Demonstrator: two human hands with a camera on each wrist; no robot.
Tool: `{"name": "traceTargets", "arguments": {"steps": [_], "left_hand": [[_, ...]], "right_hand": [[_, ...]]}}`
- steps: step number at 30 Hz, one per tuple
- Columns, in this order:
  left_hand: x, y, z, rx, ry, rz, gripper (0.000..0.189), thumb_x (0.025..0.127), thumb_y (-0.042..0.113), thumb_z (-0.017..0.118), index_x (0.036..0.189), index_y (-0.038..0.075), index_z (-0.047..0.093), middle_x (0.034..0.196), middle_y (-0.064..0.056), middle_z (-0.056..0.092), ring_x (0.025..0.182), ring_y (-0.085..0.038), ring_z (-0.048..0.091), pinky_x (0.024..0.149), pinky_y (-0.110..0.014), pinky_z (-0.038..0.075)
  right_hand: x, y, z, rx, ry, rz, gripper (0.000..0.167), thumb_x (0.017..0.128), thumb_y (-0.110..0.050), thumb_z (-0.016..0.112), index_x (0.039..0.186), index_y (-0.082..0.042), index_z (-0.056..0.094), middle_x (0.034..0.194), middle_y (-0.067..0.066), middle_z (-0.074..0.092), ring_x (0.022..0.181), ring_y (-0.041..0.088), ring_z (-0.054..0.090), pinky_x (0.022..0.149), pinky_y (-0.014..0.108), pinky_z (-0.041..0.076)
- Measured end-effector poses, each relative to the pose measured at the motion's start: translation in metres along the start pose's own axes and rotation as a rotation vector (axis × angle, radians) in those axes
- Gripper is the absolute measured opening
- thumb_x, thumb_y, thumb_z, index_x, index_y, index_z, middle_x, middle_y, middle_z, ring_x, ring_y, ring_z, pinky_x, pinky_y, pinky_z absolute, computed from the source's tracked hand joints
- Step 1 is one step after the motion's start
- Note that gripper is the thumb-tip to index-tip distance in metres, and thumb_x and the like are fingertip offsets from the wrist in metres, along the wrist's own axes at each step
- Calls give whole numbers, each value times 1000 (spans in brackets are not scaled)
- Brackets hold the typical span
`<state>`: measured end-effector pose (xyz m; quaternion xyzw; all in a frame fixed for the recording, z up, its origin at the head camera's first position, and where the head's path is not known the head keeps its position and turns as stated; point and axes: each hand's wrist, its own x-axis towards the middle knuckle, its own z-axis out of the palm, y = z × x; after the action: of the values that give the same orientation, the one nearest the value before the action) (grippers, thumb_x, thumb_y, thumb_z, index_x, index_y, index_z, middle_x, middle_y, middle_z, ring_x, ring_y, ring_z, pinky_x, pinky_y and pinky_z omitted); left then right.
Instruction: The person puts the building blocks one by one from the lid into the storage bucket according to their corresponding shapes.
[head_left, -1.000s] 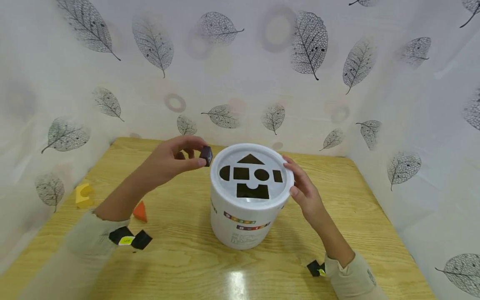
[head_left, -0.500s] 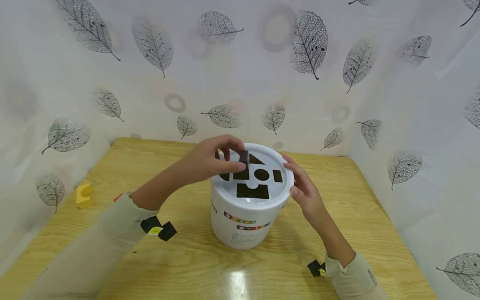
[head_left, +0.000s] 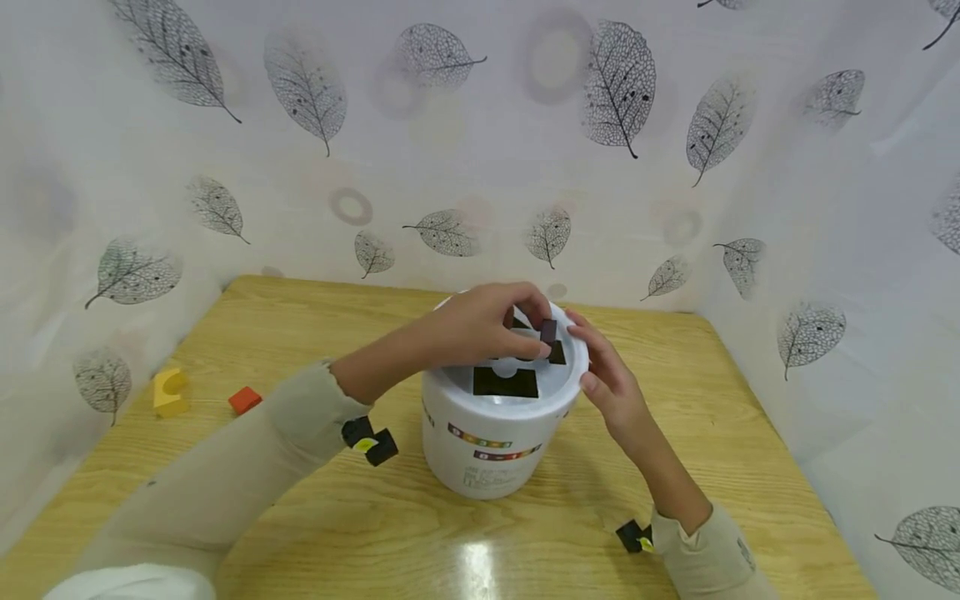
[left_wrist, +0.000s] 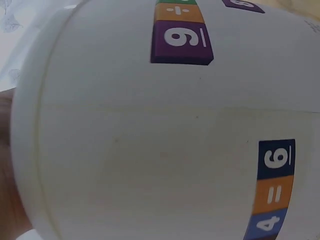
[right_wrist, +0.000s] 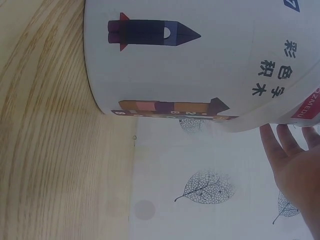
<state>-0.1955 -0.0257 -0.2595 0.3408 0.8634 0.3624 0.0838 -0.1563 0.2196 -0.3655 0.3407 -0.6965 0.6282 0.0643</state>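
A white bucket [head_left: 487, 450] stands upright on the table; its lid [head_left: 459, 379] has several shaped holes. My left hand [head_left: 487, 325] is over the lid and pinches a small dark purple block [head_left: 549, 331] between thumb and fingers. That block is at the small rectangular hole [head_left: 557, 353] on the right of the lid; whether it enters the hole I cannot tell. The hand covers several of the other holes. On the bucket's right rim, my right hand [head_left: 611, 387] rests with fairly straight fingers, also seen touching the rim in the right wrist view.
At the table's left lie a yellow block [head_left: 171, 392] with a curved notch and an orange-red block [head_left: 244, 400]. The wooden table [head_left: 360, 542] is enclosed by a leaf-printed curtain [head_left: 480, 150] at the back and sides.
My left hand has moved right with the purple block, from beside the bucket across the lid to its small rectangular hole. The right hand stays at the rim.
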Motion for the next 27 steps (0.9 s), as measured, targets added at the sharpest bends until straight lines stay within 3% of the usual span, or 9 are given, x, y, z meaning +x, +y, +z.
{"name": "traceTargets", "arguments": {"steps": [8,19,24,27], "left_hand": [[8,9,8,132,-21,13,41,91,42,74,125,24,60,117,13,67,106,-5,60,93,-30,49],[6,8,9,199,-14,-16,47,90,49,73,130,27,59,120,13,66,109,-6,60,91,-31,49],[-4,1,1,125,40,-34,43,90,47,73,127,29,62,119,14,65,104,-8,59,88,-34,50],[-13,-7,-6,58,80,-27,41,92,41,74,127,22,64,118,10,65,101,-13,58,87,-35,50]], "right_hand": [[0,1,-1,4,-1,3,52,107,-22,48,154,-3,35,167,11,21,145,13,40,105,24,46],[-1,0,-1,-8,0,11,52,108,-22,47,154,-2,34,167,11,21,144,12,40,103,24,47],[0,0,-1,-6,3,2,51,107,-22,48,153,-2,36,167,10,23,144,14,41,103,24,48],[0,0,-1,-2,8,-4,51,107,-21,49,152,-2,37,166,10,24,143,15,42,104,25,47]]}}
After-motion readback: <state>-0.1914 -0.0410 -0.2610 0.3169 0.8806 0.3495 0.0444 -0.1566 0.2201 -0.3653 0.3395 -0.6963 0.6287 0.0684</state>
